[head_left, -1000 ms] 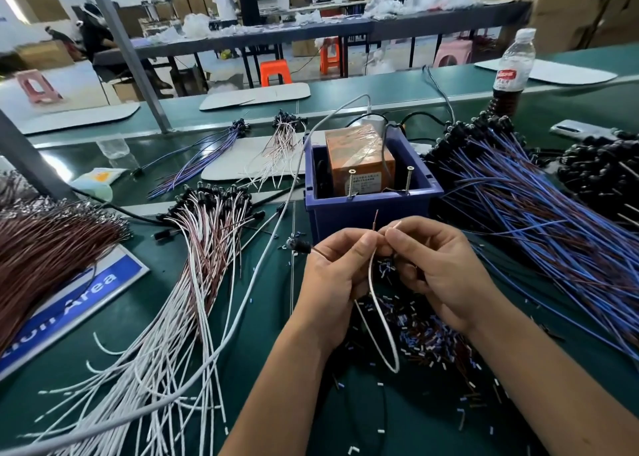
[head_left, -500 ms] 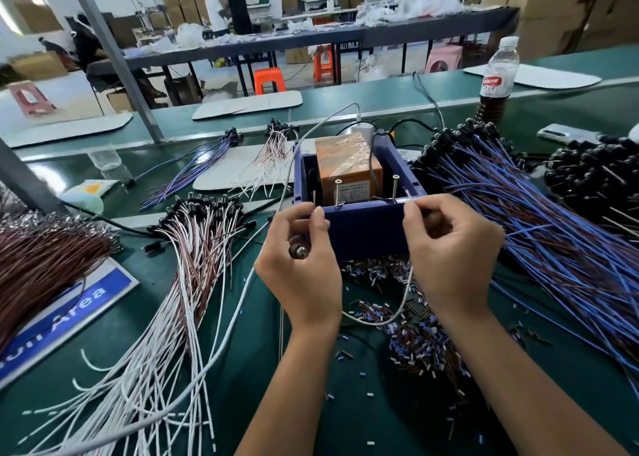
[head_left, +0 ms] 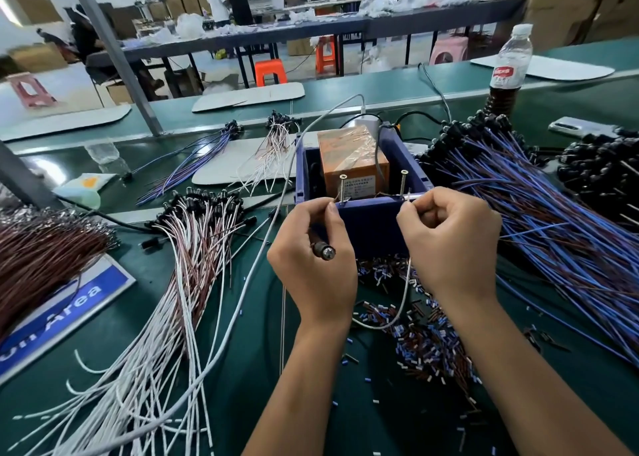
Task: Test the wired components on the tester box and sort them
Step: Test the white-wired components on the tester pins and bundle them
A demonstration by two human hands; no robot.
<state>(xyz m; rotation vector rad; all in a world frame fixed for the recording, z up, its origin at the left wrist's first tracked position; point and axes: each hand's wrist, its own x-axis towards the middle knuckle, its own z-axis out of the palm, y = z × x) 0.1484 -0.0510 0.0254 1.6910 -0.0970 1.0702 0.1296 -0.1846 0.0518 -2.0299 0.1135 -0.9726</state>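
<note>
Green bench [head_left: 397,421], both hands now nearer the tester box [head_left: 370,227] screws, left hand [head_left: 316,269] and right hand [head_left: 449,248] pinching wire ends.

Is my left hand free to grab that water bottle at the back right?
Probably not. Your left hand is gripping the component's wire at the tester box, and the water bottle stands far back right, past the box and your right hand.
</note>
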